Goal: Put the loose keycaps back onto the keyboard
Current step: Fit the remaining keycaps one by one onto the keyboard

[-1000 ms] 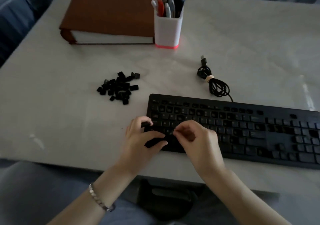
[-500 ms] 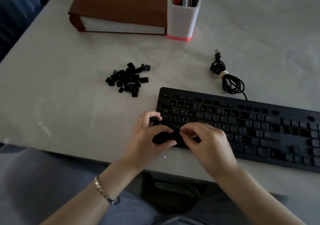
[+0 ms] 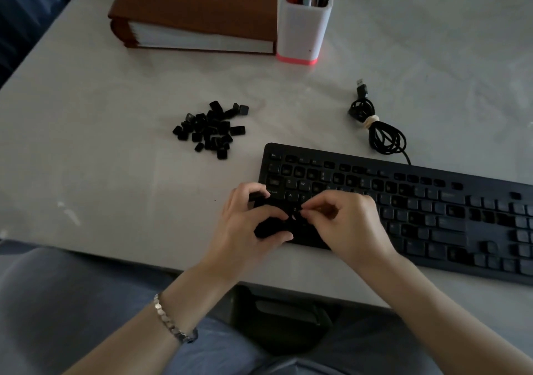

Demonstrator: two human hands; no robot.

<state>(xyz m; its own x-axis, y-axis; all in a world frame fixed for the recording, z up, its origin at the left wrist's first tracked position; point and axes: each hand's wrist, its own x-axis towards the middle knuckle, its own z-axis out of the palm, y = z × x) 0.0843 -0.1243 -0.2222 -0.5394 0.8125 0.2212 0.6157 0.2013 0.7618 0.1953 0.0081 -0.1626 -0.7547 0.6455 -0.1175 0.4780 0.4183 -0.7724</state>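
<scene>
1. my left hand [image 3: 248, 227] grips the near left corner of the black plastic keyboard [image 3: 432, 201], fingers curled over its left edge and thumb along the front.
2. my right hand [image 3: 349, 224] hovers over the lower left rows, thumb and fingertips [image 3: 306, 212] pinched narrow together; what sits between them is too dark to tell.
3. the keyboard lies on the near right part of the pale grey table [image 3: 86, 144], slanted, with its right end running out of view. many keys are seated, with q, w, a and s legible, and dark gaps show among the rows.
4. the loose black keycaps [image 3: 209, 129] lie in a small heap on the table, up and left of the keyboard, apart from it.
5. a coiled black usb cable [image 3: 383, 135] lies just behind the keyboard.
6. at the far edge a white pen holder with a pink base [image 3: 302, 28] stands against a thick brown book [image 3: 196, 0].
7. a silver link bracelet [image 3: 170, 320] is on my left wrist.
</scene>
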